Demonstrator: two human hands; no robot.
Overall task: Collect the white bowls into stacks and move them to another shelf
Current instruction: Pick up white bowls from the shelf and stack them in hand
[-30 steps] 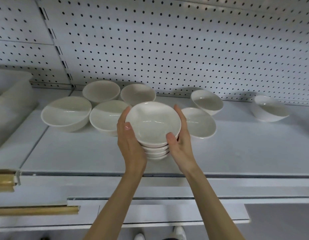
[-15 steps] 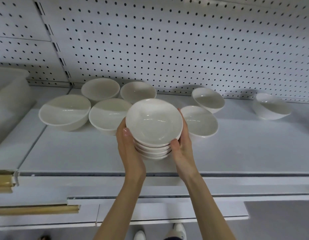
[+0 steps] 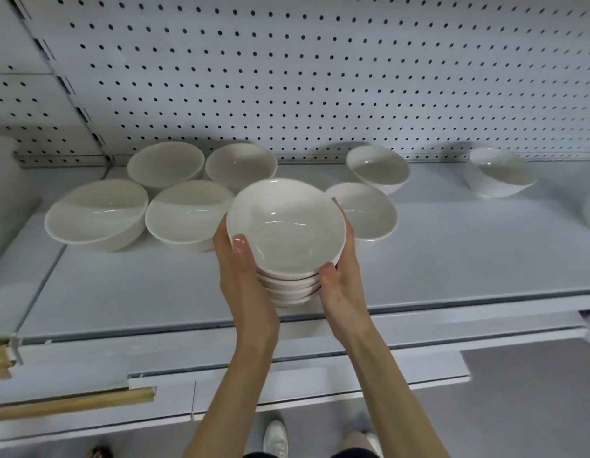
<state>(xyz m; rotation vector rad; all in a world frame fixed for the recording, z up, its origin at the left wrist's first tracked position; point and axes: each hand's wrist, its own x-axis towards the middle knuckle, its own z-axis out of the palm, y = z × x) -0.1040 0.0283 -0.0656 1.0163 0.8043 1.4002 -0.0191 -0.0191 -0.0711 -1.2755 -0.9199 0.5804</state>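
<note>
I hold a stack of several white bowls (image 3: 286,226) above the front of the white shelf (image 3: 452,259). My left hand (image 3: 241,279) grips its left side, thumb on the top rim. My right hand (image 3: 341,276) clasps its right side. Loose white bowls stand on the shelf behind: a large bowl (image 3: 97,213) at far left, another bowl (image 3: 188,213) beside it, two at the back (image 3: 166,165) (image 3: 241,165), one just right of the stack (image 3: 364,209), one further back (image 3: 379,168), and a tilted bowl (image 3: 500,171) at far right.
A white pegboard wall (image 3: 320,77) backs the shelf. A lower white shelf (image 3: 320,375) juts out below, with a wooden strip (image 3: 72,403) at its left. Another shelf bay with a pale object (image 3: 9,193) lies at far left. Grey floor and my shoes show at the bottom.
The stack in both hands has risen slightly and drifted a little toward the back of the shelf; my grip is unchanged. The loose bowls have not moved.
</note>
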